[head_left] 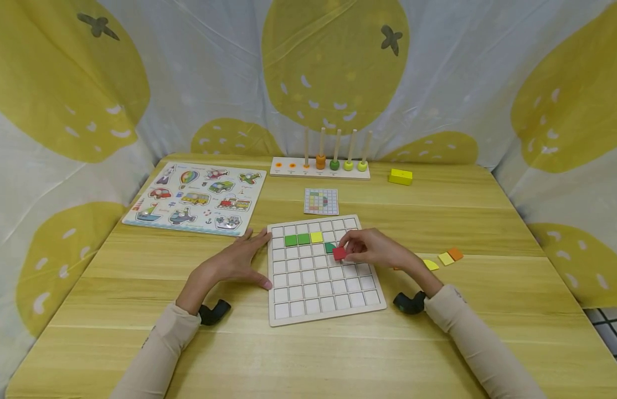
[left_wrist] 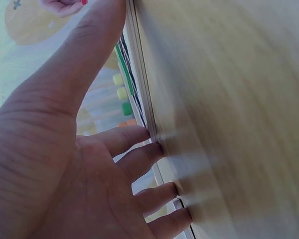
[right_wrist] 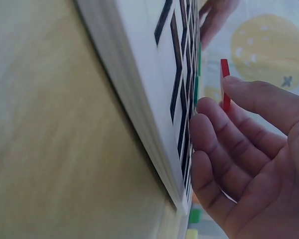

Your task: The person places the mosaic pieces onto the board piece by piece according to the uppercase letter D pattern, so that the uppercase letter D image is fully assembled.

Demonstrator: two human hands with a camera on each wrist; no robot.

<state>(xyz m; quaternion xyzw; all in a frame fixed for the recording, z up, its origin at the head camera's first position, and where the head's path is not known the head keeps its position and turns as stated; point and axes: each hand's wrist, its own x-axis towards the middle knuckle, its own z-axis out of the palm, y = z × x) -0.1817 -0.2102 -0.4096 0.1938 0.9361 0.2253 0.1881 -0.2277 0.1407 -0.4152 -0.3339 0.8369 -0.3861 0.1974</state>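
Observation:
A white grid board (head_left: 308, 292) with a wooden rim lies at the middle of the table. In its upper rows sit two green square tiles (head_left: 297, 239), a yellow square tile (head_left: 315, 237) and a dark green rounded tile (head_left: 329, 247). My right hand (head_left: 370, 246) pinches a red tile (head_left: 339, 254) between thumb and fingers over the board, beside the dark green tile; the right wrist view shows that red tile (right_wrist: 225, 84) edge-on. My left hand (head_left: 234, 260) is spread along the board's left edge, its fingertips and thumb touching the rim.
A small pattern card (head_left: 321, 201) lies beyond the board, with a peg stand (head_left: 319, 168) behind it. At left is a vehicle picture puzzle (head_left: 194, 198). A yellow block (head_left: 400, 177) stands back right. Loose yellow and orange tiles (head_left: 446, 259) lie right of my right wrist.

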